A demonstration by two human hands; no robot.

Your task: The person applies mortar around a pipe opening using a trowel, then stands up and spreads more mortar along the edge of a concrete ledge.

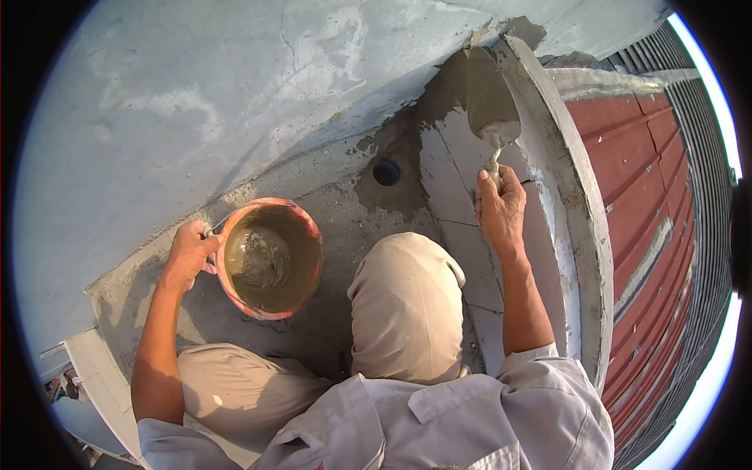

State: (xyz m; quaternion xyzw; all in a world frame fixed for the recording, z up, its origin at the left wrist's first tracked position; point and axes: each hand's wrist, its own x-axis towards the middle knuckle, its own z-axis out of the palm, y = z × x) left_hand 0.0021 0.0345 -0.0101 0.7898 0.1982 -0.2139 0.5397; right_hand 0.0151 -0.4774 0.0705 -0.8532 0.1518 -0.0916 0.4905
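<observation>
Crouching by a dark drain hole (386, 171). Gripping the orange bucket (312, 232) of wet mortar, down-left of the drain hole, with the left hand (190, 252), fingers curled tight on its rim. Holding a trowel (492, 102) up-right of the drain hole in the right hand (499, 207), fingers clamped round the handle, blade flat against grey mortar by the curb (564, 180). 1 bent knee (407, 305) below the drain hole.
</observation>
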